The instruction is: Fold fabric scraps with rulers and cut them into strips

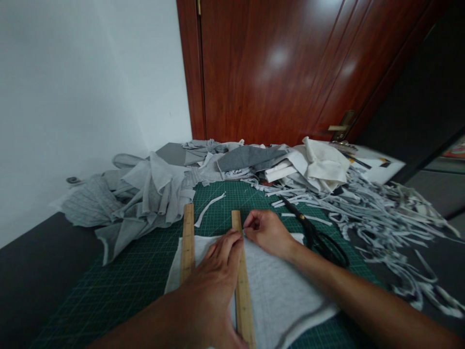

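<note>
A piece of pale grey fabric [274, 291] lies on the green cutting mat [221, 196], with two wooden rulers on top. My left hand [216, 286] lies over the fabric between the left ruler [188, 237] and the right ruler [244, 300], its fingers stretched out and their tips touching the right ruler. At the fabric's far edge, just right of that ruler, my right hand [267, 233] has thumb and forefinger pinched together. What sits between those fingertips is too small to make out. Black-handled scissors [311, 232] lie to the right of my right hand.
Grey fabric pieces [145, 189] are heaped at the left, and white folded cloth [325, 165] at the back. Many cut strips [381, 208] spread over the right side. One loose strip [209, 208] lies beyond the rulers. A wall and a brown door [261, 72] stand behind.
</note>
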Motion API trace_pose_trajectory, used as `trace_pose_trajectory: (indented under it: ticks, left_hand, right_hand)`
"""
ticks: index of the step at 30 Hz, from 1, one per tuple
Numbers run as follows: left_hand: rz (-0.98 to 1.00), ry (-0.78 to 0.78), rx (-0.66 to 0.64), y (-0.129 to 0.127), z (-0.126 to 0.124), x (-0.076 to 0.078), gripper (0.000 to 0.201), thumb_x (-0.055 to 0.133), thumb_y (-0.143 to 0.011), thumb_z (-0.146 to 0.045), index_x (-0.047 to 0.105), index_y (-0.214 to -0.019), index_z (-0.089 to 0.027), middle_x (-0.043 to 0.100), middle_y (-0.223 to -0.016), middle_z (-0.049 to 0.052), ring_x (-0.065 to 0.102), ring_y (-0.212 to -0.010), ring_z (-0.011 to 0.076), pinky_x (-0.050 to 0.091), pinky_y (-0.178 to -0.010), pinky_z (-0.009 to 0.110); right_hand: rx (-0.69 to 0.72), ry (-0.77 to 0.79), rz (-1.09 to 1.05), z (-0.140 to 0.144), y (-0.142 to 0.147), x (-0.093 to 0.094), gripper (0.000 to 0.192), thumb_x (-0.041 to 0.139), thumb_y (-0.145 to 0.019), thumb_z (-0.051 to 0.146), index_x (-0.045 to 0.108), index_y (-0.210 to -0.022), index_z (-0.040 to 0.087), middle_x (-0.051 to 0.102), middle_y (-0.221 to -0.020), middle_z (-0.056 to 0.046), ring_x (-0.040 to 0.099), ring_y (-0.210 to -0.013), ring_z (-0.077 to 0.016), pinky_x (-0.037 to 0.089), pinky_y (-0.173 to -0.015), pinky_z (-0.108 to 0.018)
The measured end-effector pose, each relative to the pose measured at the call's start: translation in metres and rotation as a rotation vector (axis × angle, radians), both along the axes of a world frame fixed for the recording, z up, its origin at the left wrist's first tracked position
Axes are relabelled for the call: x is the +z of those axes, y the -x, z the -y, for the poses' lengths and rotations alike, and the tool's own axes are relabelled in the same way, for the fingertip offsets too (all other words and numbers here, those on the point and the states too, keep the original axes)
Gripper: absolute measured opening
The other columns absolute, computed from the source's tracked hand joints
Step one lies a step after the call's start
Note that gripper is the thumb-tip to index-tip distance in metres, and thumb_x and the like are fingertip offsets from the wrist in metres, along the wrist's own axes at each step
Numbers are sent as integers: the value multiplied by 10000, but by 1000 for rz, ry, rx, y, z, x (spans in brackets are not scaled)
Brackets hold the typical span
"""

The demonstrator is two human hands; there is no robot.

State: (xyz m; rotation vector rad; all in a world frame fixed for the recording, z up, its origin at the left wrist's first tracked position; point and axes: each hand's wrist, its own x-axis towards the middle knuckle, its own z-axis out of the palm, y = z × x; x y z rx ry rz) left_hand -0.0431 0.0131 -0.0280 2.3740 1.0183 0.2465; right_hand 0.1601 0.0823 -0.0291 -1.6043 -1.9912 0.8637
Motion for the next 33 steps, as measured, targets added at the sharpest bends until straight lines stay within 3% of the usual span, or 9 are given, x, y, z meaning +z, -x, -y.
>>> trace_pose_trajectory:
  ticks: [5,9,13,17,21,27,33]
  left_hand:
    - [-6,7,9,0,2,-1,1619,881,-386,-797,224,-1656,-37,180,-1712,335,152,-1591,526,229,-1273,673]
    - [8,6,-5,1,2,-2,1600,881,-410,-787,201,-1668,-69,133,-1725,334,130,-1592,533,218,-1262,698]
    - [16,-4,4,1,1,-3,1617,885,-393,-787,198,-1672,-76,160,-1725,317,149,-1595,515,232,-1268,676]
    - [66,-3,-3,1,0,-5,1602,902,-387,-769,210,-1674,-111,201,-1717,299,186,-1580,534,238,-1263,689]
    - [46,6,4,1,1,-3,1577,903,-395,-764,238,-1661,-99,185,-1717,310,172,-1580,545,230,-1263,697]
    - [9,0,26,0,2,0,1543,889,-432,-765,254,-1657,-75,220,-1714,289,190,-1591,500,241,-1284,639]
    - [63,-29,16,1,1,-6,1555,908,-435,-742,211,-1682,-129,225,-1716,282,207,-1577,525,270,-1257,682]
  right_hand:
    - [-4,-55,-10,5,4,-2,254,693,-1041,332,688,-1243,178,722,-1235,-84,734,-989,-240,636,-843,-430]
    - [34,-99,-47,13,1,5,70,747,-980,192,718,-929,154,737,-881,2,708,-753,-167,602,-693,-313]
    - [-12,-161,-94,11,-7,15,229,690,-855,-41,671,-766,170,650,-659,56,635,-626,-134,480,-562,-232]
    - [7,-128,-55,5,-9,17,148,729,-952,110,679,-822,161,684,-746,39,657,-653,-140,540,-598,-254]
    - [86,-38,28,5,-3,13,149,716,-1027,305,723,-1034,157,750,-1007,-29,727,-809,-182,629,-720,-342]
    - [29,-30,80,-5,4,13,279,697,-1037,332,683,-1275,188,703,-1298,-93,724,-1049,-261,629,-879,-452]
    - [29,-19,46,-11,-1,16,304,702,-1033,329,671,-1299,186,695,-1315,-98,723,-1058,-266,631,-877,-457]
